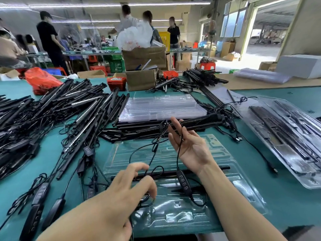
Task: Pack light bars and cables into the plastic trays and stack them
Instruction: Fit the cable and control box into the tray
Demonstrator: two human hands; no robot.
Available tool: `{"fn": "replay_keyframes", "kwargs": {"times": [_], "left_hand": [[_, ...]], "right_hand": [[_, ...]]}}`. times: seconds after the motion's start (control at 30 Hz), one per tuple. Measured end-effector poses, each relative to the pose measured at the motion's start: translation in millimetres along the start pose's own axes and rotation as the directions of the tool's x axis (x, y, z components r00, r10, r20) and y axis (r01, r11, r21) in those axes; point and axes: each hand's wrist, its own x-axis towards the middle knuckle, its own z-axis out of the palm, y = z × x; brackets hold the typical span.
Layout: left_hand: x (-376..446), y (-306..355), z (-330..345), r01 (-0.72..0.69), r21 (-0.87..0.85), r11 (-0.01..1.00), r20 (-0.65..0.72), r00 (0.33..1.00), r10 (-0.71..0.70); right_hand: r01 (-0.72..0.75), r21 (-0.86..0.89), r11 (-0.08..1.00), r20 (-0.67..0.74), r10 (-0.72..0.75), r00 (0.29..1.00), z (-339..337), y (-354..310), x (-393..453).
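You've got 2 hands in view: left hand [132,186] and right hand [189,146]. 1 clear tray [225,188] lies directly in front of you w/ 1 light bar [217,168] in it. 1 inline controller [184,182] w/ 4 buttons hangs on 1 cable [179,150]. 1 stack of empty trays [161,106], exact no. can't be told. 1 filled tray [286,136] at right. Loose light bars [52,108] at left: too many to count. 2 red bins [116,83]. 2 brown boxes [140,81] on the bench [286,202]. Approx. 4 people standing in the bkgd.
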Motion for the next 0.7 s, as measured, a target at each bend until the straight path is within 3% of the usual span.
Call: {"fn": "replay_keyframes", "kwargs": {"times": [0.1,0.13,0.17,0.23,0.27,0.3,0.33,0.37,0.5,0.6,0.63,0.7], "left_hand": [[2,-5,9,0.121,0.013,0.993,0.132,0.984,-0.122],[4,-10,15,0.122,-0.026,0.992,0.282,0.953,-0.110],[4,-15,11,0.125,0.034,0.992,0.337,0.933,-0.129],[-3,-21,1,0.241,0.116,0.963,0.364,0.892,-0.267],[-14,-24,-8,0.341,0.200,0.919,0.315,0.865,-0.390],[-22,-31,-23,0.450,0.293,0.844,0.092,0.865,-0.493],[-33,-35,-35,0.569,0.299,0.766,-0.157,0.821,-0.548],[-38,-44,-41,0.648,0.262,0.715,-0.306,0.758,-0.576],[-1,-65,-70,0.763,0.162,0.625,-0.612,0.575,-0.543],[35,-58,-82,0.672,-0.033,0.740,-0.684,0.525,-0.507],[45,-56,-81,0.620,-0.086,0.780,-0.675,0.540,-0.503],[63,-55,-74,0.601,-0.034,0.799,-0.625,0.611,-0.486]], "right_hand": [[-0.018,-0.023,1.000,0.013,0.018,1.000,0,1,-1],[-0.022,-0.027,0.999,0.014,0.022,1.000,0,1,-1],[-0.024,-0.031,0.999,0.012,0.025,1.000,0,0,-2],[-0.020,-0.038,0.999,0.008,0.020,1.000,-1,-1,-2],[-0.019,-0.036,0.999,0.011,0.019,1.000,-1,-1,-2],[-0.021,-0.034,0.999,0.013,0.022,1.000,-1,0,-2],[-0.025,-0.034,0.999,0.017,0.026,1.000,0,1,-2],[-0.028,-0.037,0.999,0.021,0.029,0.999,0,1,-2],[-0.023,-0.030,0.999,0.023,0.024,0.999,0,2,-2],[0.005,-0.005,1.000,0.004,-0.005,1.000,-1,-2,-2],[0.021,0.019,1.000,-0.011,-0.021,1.000,-2,-4,-1],[0.059,0.073,0.996,-0.047,-0.056,0.997,-3,-6,-1]]}}
